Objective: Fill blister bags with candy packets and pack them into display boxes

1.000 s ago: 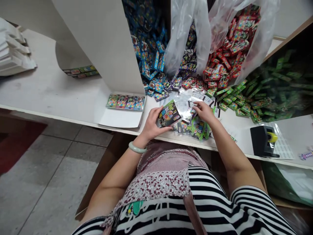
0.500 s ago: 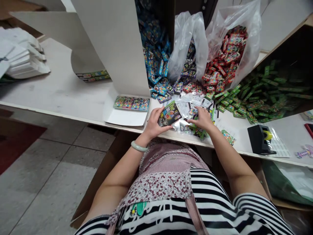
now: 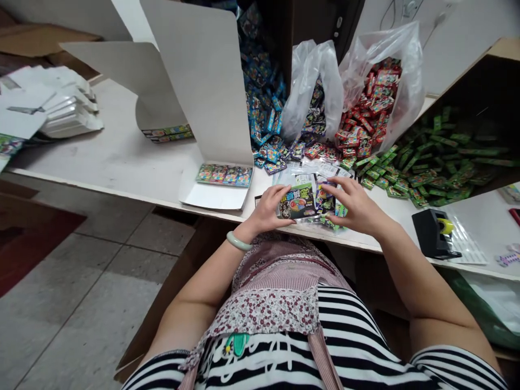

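Observation:
My left hand (image 3: pixel 268 210) grips a dark printed pouch (image 3: pixel 298 202) with a green top edge, fingers behind it and thumb along its lower side. My right hand (image 3: pixel 355 207) is curled beside the pouch's right end, thumb and fingers around a few small purple and green printed boxes (image 3: pixel 326 200). Whether these boxes are partly inside the pouch I cannot tell. Beneath and behind both hands lie clear plastic pouches with printed labels (image 3: pixel 331 169). Just left of my left hand stands an open white display carton (image 3: pixel 215 197) with a row of small printed boxes (image 3: pixel 225 175).
Loose blue boxes (image 3: pixel 266 116), a plastic bag of red boxes (image 3: pixel 365 116) and a carton of green boxes (image 3: pixel 430 157) line the back. A black tape dispenser (image 3: pixel 433 234) sits at right. Folded white cartons (image 3: pixel 69 108) are stacked at left.
My right hand has come up beside the pouch, with small boxes between its fingers. The pouch in my left hand has turned more level. The view has shifted slightly.

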Motion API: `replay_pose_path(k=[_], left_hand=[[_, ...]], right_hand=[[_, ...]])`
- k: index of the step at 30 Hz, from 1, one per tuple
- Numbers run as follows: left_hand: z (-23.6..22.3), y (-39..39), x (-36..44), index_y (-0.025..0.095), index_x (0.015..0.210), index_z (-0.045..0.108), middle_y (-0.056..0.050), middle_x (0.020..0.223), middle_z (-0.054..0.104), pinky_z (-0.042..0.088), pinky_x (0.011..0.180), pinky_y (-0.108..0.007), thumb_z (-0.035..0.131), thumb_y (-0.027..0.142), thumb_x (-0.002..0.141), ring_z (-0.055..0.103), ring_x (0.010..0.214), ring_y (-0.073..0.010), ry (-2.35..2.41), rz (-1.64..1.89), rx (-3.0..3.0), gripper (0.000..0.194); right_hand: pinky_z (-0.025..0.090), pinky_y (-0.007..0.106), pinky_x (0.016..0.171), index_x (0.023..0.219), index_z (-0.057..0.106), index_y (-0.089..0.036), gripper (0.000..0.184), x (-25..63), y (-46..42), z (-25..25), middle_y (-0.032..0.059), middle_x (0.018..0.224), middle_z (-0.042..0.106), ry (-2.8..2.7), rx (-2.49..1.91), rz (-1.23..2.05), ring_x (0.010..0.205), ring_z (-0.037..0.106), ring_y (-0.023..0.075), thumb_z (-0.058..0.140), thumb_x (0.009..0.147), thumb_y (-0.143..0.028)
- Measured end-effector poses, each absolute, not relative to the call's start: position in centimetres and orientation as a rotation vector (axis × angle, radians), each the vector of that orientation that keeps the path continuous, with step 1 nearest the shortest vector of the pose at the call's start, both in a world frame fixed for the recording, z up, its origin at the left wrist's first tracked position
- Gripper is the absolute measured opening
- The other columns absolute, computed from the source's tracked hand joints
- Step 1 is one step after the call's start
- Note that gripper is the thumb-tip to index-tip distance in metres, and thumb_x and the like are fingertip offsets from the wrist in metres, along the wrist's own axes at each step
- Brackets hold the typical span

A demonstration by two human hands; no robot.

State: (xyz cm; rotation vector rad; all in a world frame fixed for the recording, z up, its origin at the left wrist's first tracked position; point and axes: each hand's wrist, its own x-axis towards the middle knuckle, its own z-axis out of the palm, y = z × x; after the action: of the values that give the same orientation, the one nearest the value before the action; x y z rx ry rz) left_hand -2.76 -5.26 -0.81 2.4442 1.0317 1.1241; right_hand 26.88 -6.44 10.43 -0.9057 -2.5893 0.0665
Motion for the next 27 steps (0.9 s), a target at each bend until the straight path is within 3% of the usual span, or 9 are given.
replay_pose_path(k=[9,15,18,22,23,27], left_hand=[[0.0,-6.4,-1.7,0.019,0.154,0.034,-0.018,0.136,0.05,0.045,0.107,-0.055,0.075,0.066,0.073,0.051,0.125,-0.0351,0.912,0.975,2.569,0.102],[0.5,-6.3,-1.2,0.019,0.153,0.035,-0.018,0.134,0.051,0.044,0.108,-0.055,0.077,0.063,0.072,0.052,0.125,-0.0353,0.996,0.994,2.551,0.101],[0.3,-6.1,-1.0,0.02,0.152,0.034,-0.017,0.134,0.05,0.044,0.109,-0.054,0.079,0.058,0.072,0.052,0.125,-0.0348,1.079,1.037,2.502,0.1],[0.1,-6.3,-0.9,0.019,0.15,0.036,-0.017,0.134,0.05,0.045,0.109,-0.055,0.08,0.058,0.07,0.052,0.125,-0.035,1.062,1.051,2.443,0.1],[0.1,-6.4,-1.0,0.019,0.15,0.036,-0.017,0.134,0.049,0.044,0.11,-0.055,0.081,0.058,0.069,0.051,0.126,-0.035,1.071,1.065,2.409,0.1],[0.3,-6.8,-2.1,0.02,0.15,0.036,-0.016,0.135,0.047,0.042,0.112,-0.055,0.081,0.058,0.069,0.049,0.129,-0.0344,1.094,1.187,2.245,0.1]], right_hand=[[0.045,0.059,0.102,0.137,0.052,-0.024,0.063,27.8,-7.5,10.4,0.0167,0.13,0.055,-2.695,-0.856,0.268,0.12,0.053,0.0361,0.076,0.08,-0.037],[0.049,0.051,0.104,0.147,0.037,-0.025,0.085,27.6,-6.9,7.8,0.0175,0.141,0.049,-2.365,-0.915,0.546,0.129,0.051,0.0336,0.077,0.079,-0.056],[0.047,0.052,0.104,0.141,0.046,-0.027,0.06,26.9,-7.4,6.5,0.0134,0.127,0.062,-2.192,-1.006,0.565,0.123,0.058,0.0308,0.066,0.09,-0.052],[0.028,0.061,0.117,0.133,0.057,-0.028,0.04,25.8,-7.9,5.5,0.0117,0.132,0.064,-2.195,-0.999,0.617,0.139,0.046,0.0325,0.056,0.096,-0.043],[0.028,0.06,0.117,0.13,0.06,-0.027,0.038,25.5,-7.3,5.3,0.0115,0.13,0.066,-2.112,-1.028,0.636,0.138,0.047,0.0318,0.054,0.097,-0.044],[0.049,0.045,0.101,0.117,0.063,-0.019,0.036,23.2,-0.7,3.9,0.0109,0.106,0.073,-1.7,-1.23,0.697,0.106,0.067,0.024,0.047,0.097,-0.044]])
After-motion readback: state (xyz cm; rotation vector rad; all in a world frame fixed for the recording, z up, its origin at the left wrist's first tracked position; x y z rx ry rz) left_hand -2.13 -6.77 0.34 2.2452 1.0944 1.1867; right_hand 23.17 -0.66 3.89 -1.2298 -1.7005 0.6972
